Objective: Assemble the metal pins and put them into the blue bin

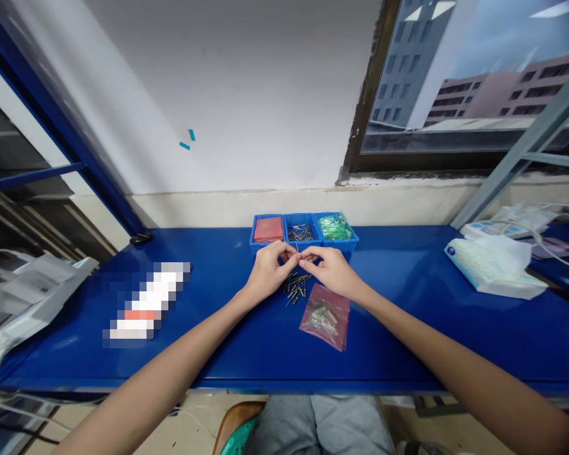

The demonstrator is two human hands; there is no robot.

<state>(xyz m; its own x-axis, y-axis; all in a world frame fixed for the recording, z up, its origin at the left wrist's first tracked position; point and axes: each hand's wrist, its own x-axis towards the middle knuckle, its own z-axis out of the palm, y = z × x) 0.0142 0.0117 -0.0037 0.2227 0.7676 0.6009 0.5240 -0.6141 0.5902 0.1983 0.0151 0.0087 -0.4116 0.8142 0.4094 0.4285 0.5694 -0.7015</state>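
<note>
My left hand [271,268] and my right hand [329,268] meet fingertip to fingertip over the blue table, just in front of three joined blue bins. Both are pinched closed; a thin pale bit shows between them, too small to name. Right below the hands lies a loose pile of dark metal pins [294,291]. A pink bag [326,317] with small clear and silvery pieces inside lies flat below my right hand. The left bin holds pink bags [268,229], the middle one metal pins [301,233], the right one green bags [334,226].
A tissue pack [495,268] sits at the right, with white devices and cables behind it. White power strips [38,303] lie at the far left. A pixelated object [146,303] lies on the table's left part. Metal posts stand at both sides.
</note>
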